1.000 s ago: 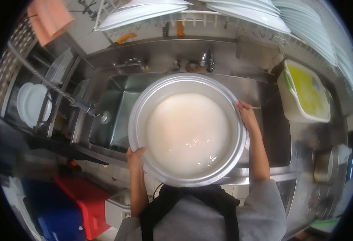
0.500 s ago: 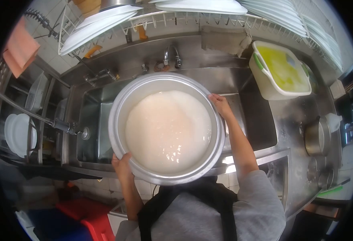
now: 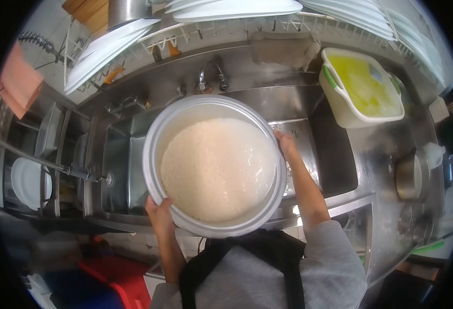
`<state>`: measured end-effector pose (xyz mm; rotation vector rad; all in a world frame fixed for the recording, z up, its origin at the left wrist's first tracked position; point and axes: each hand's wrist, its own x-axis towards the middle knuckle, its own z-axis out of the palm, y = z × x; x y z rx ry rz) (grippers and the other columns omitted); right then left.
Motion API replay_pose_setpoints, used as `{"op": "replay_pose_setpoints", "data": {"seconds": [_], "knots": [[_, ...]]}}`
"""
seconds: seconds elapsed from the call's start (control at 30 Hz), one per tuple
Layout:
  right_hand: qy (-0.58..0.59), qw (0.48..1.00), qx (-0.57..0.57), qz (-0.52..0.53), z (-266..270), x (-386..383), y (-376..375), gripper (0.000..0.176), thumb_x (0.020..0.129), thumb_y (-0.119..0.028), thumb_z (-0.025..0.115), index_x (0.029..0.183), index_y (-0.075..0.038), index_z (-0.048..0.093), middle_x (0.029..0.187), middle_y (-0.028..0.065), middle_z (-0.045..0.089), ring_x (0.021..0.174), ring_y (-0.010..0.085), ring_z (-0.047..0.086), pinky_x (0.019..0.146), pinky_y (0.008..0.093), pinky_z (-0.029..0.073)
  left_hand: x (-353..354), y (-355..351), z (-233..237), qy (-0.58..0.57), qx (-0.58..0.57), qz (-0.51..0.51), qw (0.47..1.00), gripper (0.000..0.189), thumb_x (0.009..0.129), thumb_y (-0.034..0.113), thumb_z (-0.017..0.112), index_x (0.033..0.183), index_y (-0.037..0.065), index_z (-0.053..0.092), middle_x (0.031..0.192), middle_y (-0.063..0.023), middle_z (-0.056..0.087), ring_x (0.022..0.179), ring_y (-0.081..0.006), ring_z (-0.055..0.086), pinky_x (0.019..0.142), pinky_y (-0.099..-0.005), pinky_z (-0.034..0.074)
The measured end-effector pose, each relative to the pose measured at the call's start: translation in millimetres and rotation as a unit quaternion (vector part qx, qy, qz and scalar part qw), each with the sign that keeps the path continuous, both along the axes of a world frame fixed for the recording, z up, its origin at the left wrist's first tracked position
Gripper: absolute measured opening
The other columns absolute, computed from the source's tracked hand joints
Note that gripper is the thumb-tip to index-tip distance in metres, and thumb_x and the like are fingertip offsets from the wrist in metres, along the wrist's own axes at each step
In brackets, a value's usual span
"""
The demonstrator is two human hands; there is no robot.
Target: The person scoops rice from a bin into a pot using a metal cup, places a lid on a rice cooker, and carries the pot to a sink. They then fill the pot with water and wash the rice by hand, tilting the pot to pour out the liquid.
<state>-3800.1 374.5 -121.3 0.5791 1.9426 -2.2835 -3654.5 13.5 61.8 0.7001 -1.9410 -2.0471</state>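
Observation:
A large round aluminium pot [image 3: 156, 180] is held over the double sink, close to my body. Inside it lies pale rice [image 3: 188, 165], with cloudy white water [image 3: 255, 165] pooled on the right side; the pot looks tilted that way. My left hand [image 3: 159, 213] grips the rim at the lower left, thumb on top. On the right side, my right hand [image 3: 287, 146] is closed on the rim, its fingers partly hidden beneath the edge. Behind the pot stands a curved chrome faucet [image 3: 202, 77].
The left basin [image 3: 116, 177] holds a steel drain area; the right basin [image 3: 334, 139] lies beyond my right hand. A white tub [image 3: 334, 105] with yellow-green liquid stands at the back right. White plates [image 3: 237, 11] fill the rack above. A metal pot [image 3: 412, 177] sits on the right counter.
The pot has tipped to the right: the water has run to that side and rice now shows on the left. Both hands keep their hold on the rim.

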Motion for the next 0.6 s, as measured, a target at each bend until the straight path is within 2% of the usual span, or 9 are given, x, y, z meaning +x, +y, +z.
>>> {"op": "replay_pose_setpoints", "data": {"seconds": [0.13,0.27,0.3,0.43,0.6], "knots": [[-0.084,0.996,0.009,-0.034,-7.7,4.0,0.1,0.040,0.088,-0.032,0.048,0.100,0.005,0.061,0.097,0.0146,0.062,0.083,0.0215,0.060,0.076,0.0296,0.045,-4.8,4.8,-9.8,-0.014,-0.019,-0.014,1.000,0.040,0.064,-0.007,0.050,0.105,-0.007,0.051,0.093,-0.0136,0.059,0.079,-0.0206,0.059,0.072,-0.0278,0.046],[-0.104,0.993,0.019,-0.048,-22.2,9.7,2.3,0.042,0.089,-0.032,0.046,0.101,0.006,0.059,0.096,0.0160,0.062,0.082,0.0225,0.060,0.076,0.0306,0.045,-11.8,13.1,-11.6,-0.011,-0.016,-0.032,0.999,0.034,0.064,-0.007,0.049,0.098,-0.008,0.052,0.089,-0.0138,0.060,0.077,-0.0194,0.059,0.072,-0.0271,0.046],[-0.113,0.993,-0.008,-0.038,-25.3,12.2,6.7,0.042,0.090,-0.032,0.044,0.102,0.006,0.059,0.095,0.0161,0.062,0.083,0.0226,0.060,0.076,0.0311,0.046,-13.0,14.9,-11.3,-0.001,-0.001,-0.042,0.999,0.029,0.065,-0.008,0.050,0.094,-0.009,0.053,0.087,-0.0137,0.061,0.076,-0.0182,0.059,0.072,-0.0266,0.046],[-0.155,0.984,-0.071,-0.057,-26.8,21.2,12.6,0.043,0.090,-0.030,0.042,0.103,0.008,0.057,0.094,0.0188,0.061,0.080,0.0247,0.060,0.075,0.0319,0.046,-19.1,21.2,-10.3,0.004,0.006,-0.066,0.998,0.030,0.065,-0.008,0.049,0.095,-0.009,0.053,0.087,-0.0138,0.061,0.077,-0.0178,0.060,0.072,-0.0265,0.046],[-0.148,0.980,-0.101,-0.089,-75.7,18.4,20.1,0.046,0.089,-0.032,0.042,0.104,0.009,0.056,0.094,0.0192,0.060,0.080,0.0245,0.059,0.072,0.0331,0.047,-22.7,28.6,-10.3,0.004,0.013,-0.084,0.996,0.031,0.065,-0.009,0.048,0.096,-0.009,0.052,0.089,-0.0144,0.061,0.077,-0.0179,0.060,0.072,-0.0267,0.046]]}}
